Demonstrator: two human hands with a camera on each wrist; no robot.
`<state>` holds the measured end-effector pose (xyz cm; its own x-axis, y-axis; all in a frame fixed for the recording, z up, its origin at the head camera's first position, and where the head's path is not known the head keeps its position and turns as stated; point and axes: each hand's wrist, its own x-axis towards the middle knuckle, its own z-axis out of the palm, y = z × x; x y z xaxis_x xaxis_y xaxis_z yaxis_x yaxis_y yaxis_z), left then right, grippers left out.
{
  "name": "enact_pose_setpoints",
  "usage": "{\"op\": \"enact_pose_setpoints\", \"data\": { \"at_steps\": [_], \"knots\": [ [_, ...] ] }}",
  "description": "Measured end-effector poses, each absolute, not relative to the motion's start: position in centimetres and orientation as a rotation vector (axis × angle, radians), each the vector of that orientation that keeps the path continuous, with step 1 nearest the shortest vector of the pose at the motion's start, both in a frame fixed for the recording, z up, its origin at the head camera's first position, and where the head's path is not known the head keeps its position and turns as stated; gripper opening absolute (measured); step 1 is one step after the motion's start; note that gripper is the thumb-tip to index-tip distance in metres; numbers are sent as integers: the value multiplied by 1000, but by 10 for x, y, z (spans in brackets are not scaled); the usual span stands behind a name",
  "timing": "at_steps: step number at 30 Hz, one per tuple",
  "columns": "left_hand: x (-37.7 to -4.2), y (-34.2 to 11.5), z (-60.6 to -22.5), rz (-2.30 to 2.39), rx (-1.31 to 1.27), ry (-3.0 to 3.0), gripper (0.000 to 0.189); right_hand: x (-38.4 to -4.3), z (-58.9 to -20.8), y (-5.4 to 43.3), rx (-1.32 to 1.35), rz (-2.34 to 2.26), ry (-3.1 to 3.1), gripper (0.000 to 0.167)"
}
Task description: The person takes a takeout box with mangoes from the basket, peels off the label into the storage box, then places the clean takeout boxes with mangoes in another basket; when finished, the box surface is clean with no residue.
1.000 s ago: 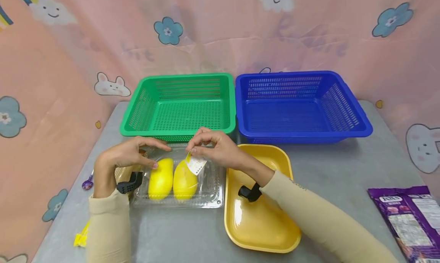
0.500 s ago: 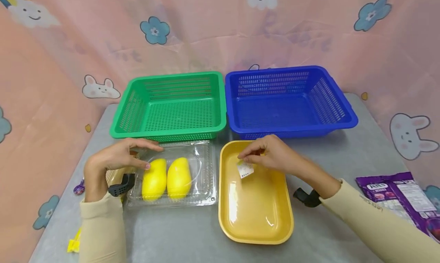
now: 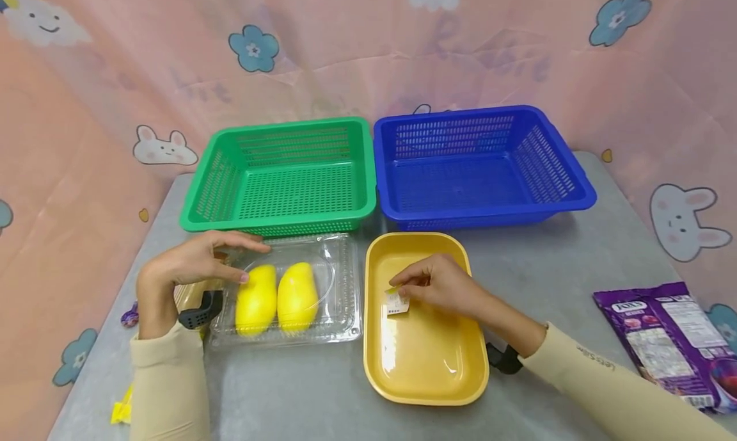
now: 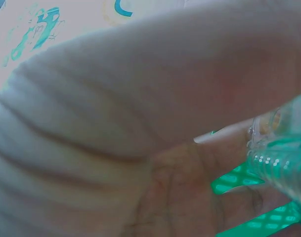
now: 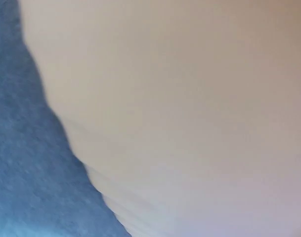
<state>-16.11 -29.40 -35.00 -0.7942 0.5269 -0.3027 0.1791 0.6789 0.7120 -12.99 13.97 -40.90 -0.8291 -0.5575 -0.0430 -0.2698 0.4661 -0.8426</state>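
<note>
My right hand [image 3: 446,284] pinches a small white printed sticker label [image 3: 397,302] with a yellow corner, low over the yellow tray [image 3: 426,390]. A clear plastic clamshell container [image 3: 345,300] lies left of that tray, with two yellow mangoes [image 3: 297,297] inside. At the container's left side, my left hand [image 3: 198,256] rests with its thumb toward the near mango and its index finger stretched along the back. The left wrist view shows its spread fingers [image 4: 239,207] beside the clear container [image 4: 281,163]. Only blurred skin and grey surface appear in the right wrist view.
A green basket [image 3: 198,220] and a blue basket [image 3: 489,214] stand side by side behind. On the right lies a purple candy bag [image 3: 662,338]. A yellow wrapped item [image 3: 121,410] and a purple lollipop [image 3: 130,315] lie at the left, partly behind the arm.
My right hand has carried the label from above the mangoes rightward and down over the yellow tray. The left hand stays at the container. The head view has shifted slightly.
</note>
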Motion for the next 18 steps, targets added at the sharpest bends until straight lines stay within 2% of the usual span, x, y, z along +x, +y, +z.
{"op": "enact_pose_setpoints", "data": {
  "at_steps": [11, 15, 18],
  "knots": [
    [-161, -294, -350, 907, 533, 2426, 53, -125, -423, 131, -677, -1269, 2423, 20],
    [-161, -294, -349, 915, 530, 2423, 53, -125, -429, 128, -711, -1234, 2427, 30],
    [-161, -294, -349, 923, 529, 2417, 53, -125, -430, 127, -725, -1236, 2421, 44]
  ]
}}
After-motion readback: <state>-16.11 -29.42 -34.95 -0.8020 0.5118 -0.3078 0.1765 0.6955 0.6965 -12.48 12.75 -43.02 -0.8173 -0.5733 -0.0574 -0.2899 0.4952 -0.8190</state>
